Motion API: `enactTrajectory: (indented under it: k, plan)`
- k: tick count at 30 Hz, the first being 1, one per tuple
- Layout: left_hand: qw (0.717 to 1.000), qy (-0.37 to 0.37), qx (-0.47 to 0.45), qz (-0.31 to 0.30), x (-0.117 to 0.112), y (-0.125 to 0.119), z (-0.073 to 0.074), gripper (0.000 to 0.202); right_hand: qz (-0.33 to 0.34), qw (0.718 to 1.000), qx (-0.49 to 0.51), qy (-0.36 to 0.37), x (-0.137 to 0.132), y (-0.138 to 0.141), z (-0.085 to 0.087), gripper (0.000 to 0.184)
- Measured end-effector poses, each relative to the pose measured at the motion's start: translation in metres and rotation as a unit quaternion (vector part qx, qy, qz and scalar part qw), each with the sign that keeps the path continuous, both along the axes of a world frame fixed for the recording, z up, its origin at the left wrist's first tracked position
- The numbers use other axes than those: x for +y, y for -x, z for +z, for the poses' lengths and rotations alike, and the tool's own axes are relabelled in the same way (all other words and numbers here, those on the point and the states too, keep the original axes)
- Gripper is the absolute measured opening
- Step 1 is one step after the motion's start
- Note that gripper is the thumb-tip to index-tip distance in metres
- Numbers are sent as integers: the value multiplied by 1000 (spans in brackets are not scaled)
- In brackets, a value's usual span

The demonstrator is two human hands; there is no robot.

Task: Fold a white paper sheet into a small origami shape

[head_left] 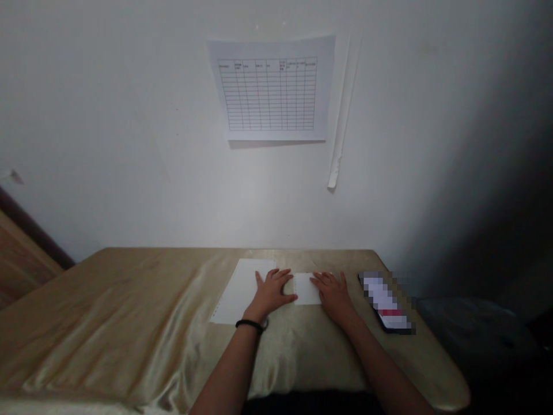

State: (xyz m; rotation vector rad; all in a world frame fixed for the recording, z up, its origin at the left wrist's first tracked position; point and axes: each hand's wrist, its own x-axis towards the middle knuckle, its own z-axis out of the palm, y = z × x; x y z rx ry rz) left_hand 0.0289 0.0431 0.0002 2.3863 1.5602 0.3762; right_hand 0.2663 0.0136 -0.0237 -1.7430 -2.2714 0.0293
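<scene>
My left hand (271,293) lies flat with fingers stretched out on the right part of a large white sheet of paper (239,291); a black band circles that wrist. My right hand (333,293) also lies flat, fingers spread, pressing on the right edge of a smaller white piece of paper (305,288). Both papers rest on a table covered with a shiny beige cloth (129,323). The small piece sits between my two hands.
A phone (386,302) with a lit screen lies on the cloth right of my right hand. On the white wall behind hangs a printed table sheet (271,89), beside a white cable strip (343,115). Wooden furniture (21,253) stands at the left.
</scene>
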Motion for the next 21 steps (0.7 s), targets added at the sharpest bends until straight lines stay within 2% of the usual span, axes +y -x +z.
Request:
enactTrajectory:
  k: [7,11,15,21]
  plan:
    - [1000,-13,9,-4,1,1,0,70,6,1000,-6,-22,0,5,-1,45]
    - [1000,-7,16,-4,1,1,1,72,20,999,-15,-29,-2,8,1,49]
    - [1000,-1,14,-4,2,2,3,70,54,998,-30,-5,-3,10,7,56]
    - [1000,-2,6,-4,1,1,4,70,55,998,-30,17,1,16,19,61]
